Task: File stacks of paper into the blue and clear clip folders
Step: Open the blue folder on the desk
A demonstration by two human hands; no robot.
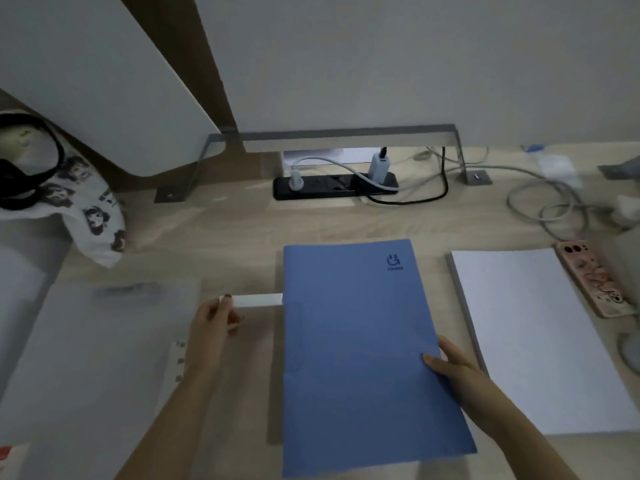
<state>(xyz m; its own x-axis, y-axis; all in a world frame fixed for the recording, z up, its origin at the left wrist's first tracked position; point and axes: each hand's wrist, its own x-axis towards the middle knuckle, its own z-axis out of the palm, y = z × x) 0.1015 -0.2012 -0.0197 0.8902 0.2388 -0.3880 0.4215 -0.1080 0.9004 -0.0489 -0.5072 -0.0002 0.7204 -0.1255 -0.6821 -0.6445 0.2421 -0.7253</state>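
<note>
I can't read the small dark logo [395, 262] on the flat blue plastic folder [363, 348]; the frosted clear folder [86, 358] is blurred and runs off the bottom edge.

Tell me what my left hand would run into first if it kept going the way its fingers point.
The left hand points away and slightly right, pinching a white strip. Straight on is bare desk, then probably the black power strip by the wall, though depth is hard to judge.

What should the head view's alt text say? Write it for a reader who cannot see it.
A closed blue folder lies on a wooden desk, the right hand on its right edge and the left hand pinching a white clip bar at its left. White paper lies right, a clear folder left.
</note>
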